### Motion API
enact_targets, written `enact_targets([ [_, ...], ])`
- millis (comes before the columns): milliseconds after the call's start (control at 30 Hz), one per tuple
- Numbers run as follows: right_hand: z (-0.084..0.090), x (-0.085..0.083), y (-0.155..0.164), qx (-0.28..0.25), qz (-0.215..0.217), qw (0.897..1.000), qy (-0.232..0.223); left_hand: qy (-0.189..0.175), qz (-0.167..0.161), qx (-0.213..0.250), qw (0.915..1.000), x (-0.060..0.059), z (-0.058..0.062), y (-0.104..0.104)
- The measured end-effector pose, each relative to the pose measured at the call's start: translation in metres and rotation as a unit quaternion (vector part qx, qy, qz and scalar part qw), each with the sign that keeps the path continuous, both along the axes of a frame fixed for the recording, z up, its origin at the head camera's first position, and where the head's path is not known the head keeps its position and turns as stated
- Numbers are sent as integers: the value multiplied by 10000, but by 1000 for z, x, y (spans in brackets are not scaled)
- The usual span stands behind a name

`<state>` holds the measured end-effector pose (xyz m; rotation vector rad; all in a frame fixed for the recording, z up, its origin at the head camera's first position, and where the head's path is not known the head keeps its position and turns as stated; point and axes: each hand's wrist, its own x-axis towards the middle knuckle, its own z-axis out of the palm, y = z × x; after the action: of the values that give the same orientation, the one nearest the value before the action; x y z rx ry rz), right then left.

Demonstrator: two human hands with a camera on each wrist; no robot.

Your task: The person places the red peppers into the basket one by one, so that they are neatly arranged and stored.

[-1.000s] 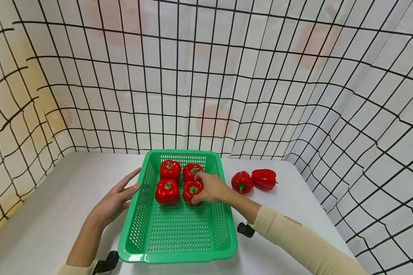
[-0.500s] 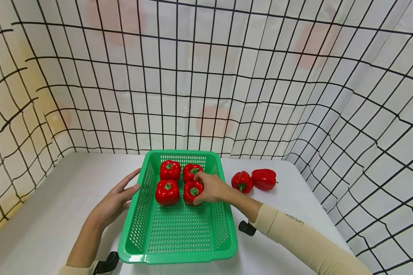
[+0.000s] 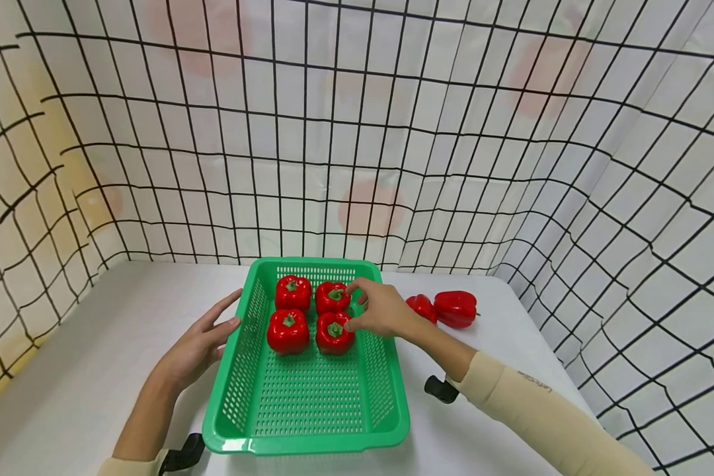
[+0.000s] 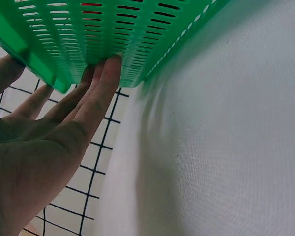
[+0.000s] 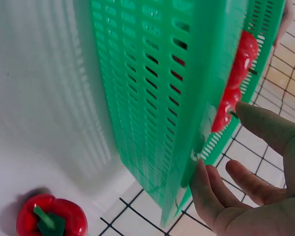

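A green plastic basket (image 3: pixel 306 433) holds several red bell peppers with green stems in its far half. Among them, the front right bell pepper (image 3: pixel 333 336) lies closest to my right hand (image 3: pixel 382 308). That hand is over the basket's right rim with thumb and fingers spread apart, nothing between them. In the right wrist view its fingers are at the rim, and the thumb is above the peppers. My left hand (image 3: pixel 195 349) rests its extended fingers against the basket's left side. From the left wrist view, those fingertips (image 4: pixel 113 64) touch the slotted wall from outside.
Two more red bell peppers lie on the white table right of the basket: one on its side (image 3: pixel 455 309) and one partly hidden (image 3: pixel 421 307) behind my right hand. Black netting (image 3: pixel 309 165) over white sheeting rises around the table's back and sides.
My right hand has let go of the front right bell pepper and moved up and right toward the rim. The pepper stays in the basket. My left hand has hardly moved.
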<state>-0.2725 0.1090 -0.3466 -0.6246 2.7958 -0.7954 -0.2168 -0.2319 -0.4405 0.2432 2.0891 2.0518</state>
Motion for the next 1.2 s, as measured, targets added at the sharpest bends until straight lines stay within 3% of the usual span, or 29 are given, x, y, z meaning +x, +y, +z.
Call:
enact_targets([
  [400,14,-2,28,-460,-214,9985,189,61,15,33,10000,-1,1,3],
  [700,18,-5,54,-409,-535,9975,234,-13,-128,133,9998,-2,0,-2],
  [1200,10,-9,102,-398,-804,9956,282,18,-64,74,10000,-2,0,-1],
])
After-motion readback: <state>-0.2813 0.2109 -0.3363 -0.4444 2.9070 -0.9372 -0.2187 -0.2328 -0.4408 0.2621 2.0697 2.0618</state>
